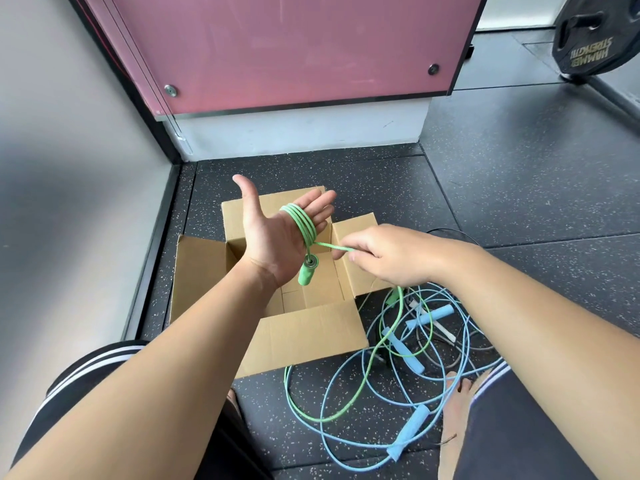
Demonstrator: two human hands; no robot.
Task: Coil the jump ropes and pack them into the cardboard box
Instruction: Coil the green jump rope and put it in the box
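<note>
Left hand (273, 237) — wound with green rope (303, 223); right hand (391, 258) seemingly pinches it.

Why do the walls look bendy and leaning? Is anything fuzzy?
Head view: the wide lens bends and tilts straight edges, like the sides of the pink wall panel; the grey wall at left looks smeared; the left hand, wound with green jump rope, and the brown cardboard box look sharp; light is even.

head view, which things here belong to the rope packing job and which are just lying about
Job: green jump rope wound round left hand, pinched by right hand; blue jump ropes; cardboard box.
Lying about: weight plate; pink panel.
</note>
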